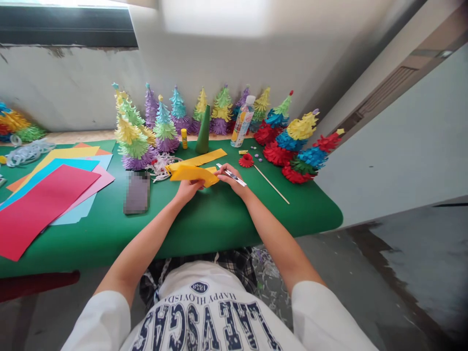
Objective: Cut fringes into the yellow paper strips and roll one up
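Observation:
My left hand [190,189] is closed on a folded yellow paper strip [193,174], held just above the green tabletop. In my right hand [234,178] lies a white utility knife [234,175], its tip pointing up and left, beside the strip's right end. The fingers of that hand are bent near the paper's edge. Behind them another yellow strip [204,159] lies flat. A green paper cone [204,131] stands upright beyond it, with a yellow glue stick [184,138] to its left. A red fringed paper ring [246,161] sits right of my right hand.
Several fringed paper trees [166,126] line the back of the green table [219,222]. A clear glue bottle [243,122] stands among them. Coloured paper sheets [54,200] and a phone [136,192] lie left; a thin stick [271,184] lies right. White paper shreds [164,166] are near the phone.

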Demonstrator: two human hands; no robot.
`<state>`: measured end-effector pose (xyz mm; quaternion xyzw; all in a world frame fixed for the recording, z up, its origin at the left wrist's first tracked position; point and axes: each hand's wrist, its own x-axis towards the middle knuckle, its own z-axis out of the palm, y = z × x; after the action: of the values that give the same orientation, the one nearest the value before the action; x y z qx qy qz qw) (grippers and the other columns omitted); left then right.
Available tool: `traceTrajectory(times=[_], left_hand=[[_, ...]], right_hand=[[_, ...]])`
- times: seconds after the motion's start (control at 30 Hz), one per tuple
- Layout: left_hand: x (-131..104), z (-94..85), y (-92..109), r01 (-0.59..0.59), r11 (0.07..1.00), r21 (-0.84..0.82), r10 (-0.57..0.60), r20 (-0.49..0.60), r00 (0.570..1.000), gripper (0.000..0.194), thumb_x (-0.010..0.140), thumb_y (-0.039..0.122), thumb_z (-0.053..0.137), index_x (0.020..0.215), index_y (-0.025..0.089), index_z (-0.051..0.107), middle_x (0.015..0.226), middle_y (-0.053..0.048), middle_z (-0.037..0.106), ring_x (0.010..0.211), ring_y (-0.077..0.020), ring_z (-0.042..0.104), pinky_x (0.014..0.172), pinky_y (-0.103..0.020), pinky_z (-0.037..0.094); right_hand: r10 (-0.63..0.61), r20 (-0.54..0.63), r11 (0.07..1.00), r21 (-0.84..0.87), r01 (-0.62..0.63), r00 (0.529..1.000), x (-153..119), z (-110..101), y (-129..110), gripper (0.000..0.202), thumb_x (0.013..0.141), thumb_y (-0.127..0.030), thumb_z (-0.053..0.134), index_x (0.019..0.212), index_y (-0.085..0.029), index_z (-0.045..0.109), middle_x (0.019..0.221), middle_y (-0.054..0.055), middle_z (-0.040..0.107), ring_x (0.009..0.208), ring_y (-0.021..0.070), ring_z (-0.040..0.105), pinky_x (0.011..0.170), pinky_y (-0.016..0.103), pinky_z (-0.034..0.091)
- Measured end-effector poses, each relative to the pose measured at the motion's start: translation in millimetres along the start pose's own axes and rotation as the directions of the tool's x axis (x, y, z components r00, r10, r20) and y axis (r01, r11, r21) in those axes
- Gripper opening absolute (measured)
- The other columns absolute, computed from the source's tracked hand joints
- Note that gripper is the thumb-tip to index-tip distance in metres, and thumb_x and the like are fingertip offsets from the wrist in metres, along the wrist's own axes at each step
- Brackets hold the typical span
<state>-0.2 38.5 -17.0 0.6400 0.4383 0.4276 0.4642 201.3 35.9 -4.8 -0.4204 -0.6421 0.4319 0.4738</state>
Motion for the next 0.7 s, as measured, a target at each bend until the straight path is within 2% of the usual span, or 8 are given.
traceTrajectory(times=[0.13, 0.3, 0.47, 0.7], left_hand=[[0.0, -1.6, 2.3, 0.110, 0.976, -0.186, -0.111, 0.009, 0.994, 0.036, 0.067, 0.039, 0.071, 0.088, 0.010, 0.064, 0.078, -0.008, 0.070, 0.068, -0.0206, 0.068, 0.066, -0.034, 0.057], [-3.0, -3.3, 8.4, 0.187, 0.938, -0.292, -0.186, 0.030, 0.982, 0.039, 0.060, 0.036, 0.078, 0.086, 0.010, 0.065, 0.077, -0.007, 0.070, 0.068, -0.0202, 0.068, 0.067, -0.035, 0.058], [-4.2, -2.0, 11.5, 0.207, 0.925, -0.318, -0.204, 0.044, 0.978, 0.040, 0.058, 0.032, 0.079, 0.089, 0.010, 0.066, 0.082, -0.009, 0.072, 0.070, -0.0208, 0.068, 0.063, -0.032, 0.058], [-6.3, 1.9, 9.4, 0.175, 0.928, -0.328, -0.176, 0.025, 0.984, 0.048, 0.059, 0.038, 0.081, 0.097, 0.011, 0.066, 0.088, -0.009, 0.072, 0.075, -0.0215, 0.068, 0.054, -0.025, 0.056]], right_hand=[[-0.025, 0.022, 0.998, -0.063, 0.027, 0.999, 0.1, 0.6, 0.5, 0.038, 0.064, -0.045, 0.076, 0.079, -0.023, 0.049, 0.084, -0.001, 0.062, 0.085, 0.0201, 0.061, 0.085, 0.036, 0.048], [-0.048, 0.022, 0.994, -0.094, 0.050, 0.999, 2.0, 2.7, 2.9, 0.040, 0.061, -0.044, 0.079, 0.075, -0.023, 0.048, 0.080, -0.001, 0.058, 0.076, 0.0177, 0.057, 0.081, 0.036, 0.048], [-0.051, 0.030, 0.998, -0.046, 0.053, 0.998, 2.5, 6.4, 5.3, 0.039, 0.062, -0.042, 0.079, 0.075, -0.023, 0.048, 0.076, -0.003, 0.055, 0.071, 0.0153, 0.054, 0.075, 0.032, 0.048], [-0.057, 0.032, 0.996, -0.068, 0.059, 0.998, 2.4, 13.4, 4.8, 0.036, 0.061, -0.037, 0.079, 0.073, -0.021, 0.049, 0.068, -0.005, 0.051, 0.062, 0.0120, 0.047, 0.062, 0.027, 0.042]])
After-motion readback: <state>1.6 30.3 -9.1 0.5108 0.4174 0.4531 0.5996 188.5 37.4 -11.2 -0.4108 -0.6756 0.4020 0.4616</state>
